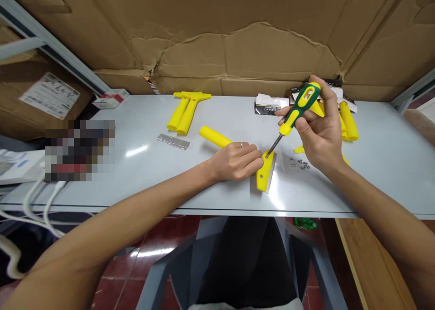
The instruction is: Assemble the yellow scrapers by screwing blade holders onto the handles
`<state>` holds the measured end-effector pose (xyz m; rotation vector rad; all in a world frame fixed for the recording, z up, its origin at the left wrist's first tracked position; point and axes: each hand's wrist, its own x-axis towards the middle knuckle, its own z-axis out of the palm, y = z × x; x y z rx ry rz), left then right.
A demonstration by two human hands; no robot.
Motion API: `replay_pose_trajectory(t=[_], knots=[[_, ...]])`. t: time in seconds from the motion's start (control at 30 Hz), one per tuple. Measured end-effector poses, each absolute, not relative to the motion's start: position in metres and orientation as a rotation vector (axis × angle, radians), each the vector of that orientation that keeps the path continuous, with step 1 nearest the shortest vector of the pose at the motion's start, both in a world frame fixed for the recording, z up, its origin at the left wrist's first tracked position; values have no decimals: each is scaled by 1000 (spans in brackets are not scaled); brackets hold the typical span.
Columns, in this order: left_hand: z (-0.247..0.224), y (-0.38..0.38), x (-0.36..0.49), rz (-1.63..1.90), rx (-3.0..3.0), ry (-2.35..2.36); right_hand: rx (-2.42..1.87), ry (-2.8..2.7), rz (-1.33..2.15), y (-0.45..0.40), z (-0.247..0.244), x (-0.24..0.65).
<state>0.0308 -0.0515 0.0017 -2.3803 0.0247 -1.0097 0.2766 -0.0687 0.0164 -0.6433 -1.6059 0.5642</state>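
My left hand is closed around the neck of a yellow scraper, pressing it on the table. A metal blade shows along the scraper head's right edge, and a screw sits in the lower part of the head. My right hand grips a green and yellow screwdriver, tilted, with its tip at the upper screw spot of the head. Several small screws and nuts lie just right of the scraper. Part of the scraper's handle is hidden under my left hand.
Two yellow scraper handles and a flat blade strip lie at the back left. Behind my right hand are more yellow parts and black-and-white packages. Cardboard walls the back; white cables hang at left.
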Motion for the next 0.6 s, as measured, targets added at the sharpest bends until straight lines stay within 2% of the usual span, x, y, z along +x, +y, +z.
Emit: replay_pose_trajectory(t=[0.37,0.6], knots=[[4,-53,33,-1007,-2375,50,-620,-1622,567,-67,11,274],[6,-54,34,-1019,-2411,115,-401,-1672,768,-76,28,273]])
